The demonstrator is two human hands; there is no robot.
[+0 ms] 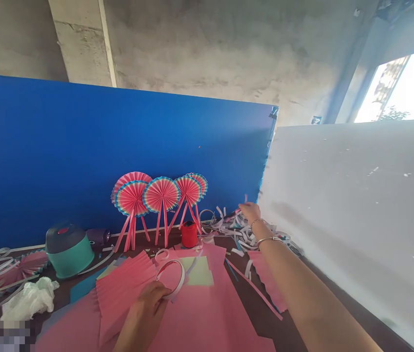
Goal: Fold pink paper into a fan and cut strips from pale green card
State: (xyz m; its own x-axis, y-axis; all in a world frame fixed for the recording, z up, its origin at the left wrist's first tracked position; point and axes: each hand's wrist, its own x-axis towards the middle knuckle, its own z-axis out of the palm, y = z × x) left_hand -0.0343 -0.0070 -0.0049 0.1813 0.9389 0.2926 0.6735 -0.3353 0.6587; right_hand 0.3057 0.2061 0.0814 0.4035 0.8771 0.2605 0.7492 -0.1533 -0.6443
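Pleated matt paper fans (161, 194), a seemingly glossy plastic tape ring (172, 278), rough concrete wall (199, 44).

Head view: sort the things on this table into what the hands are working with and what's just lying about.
In use: left hand holding the tape roll over pleated pink paper; right hand at the paper strips.
Lying about: paper fans, red spool, green pot, white plastic bag.
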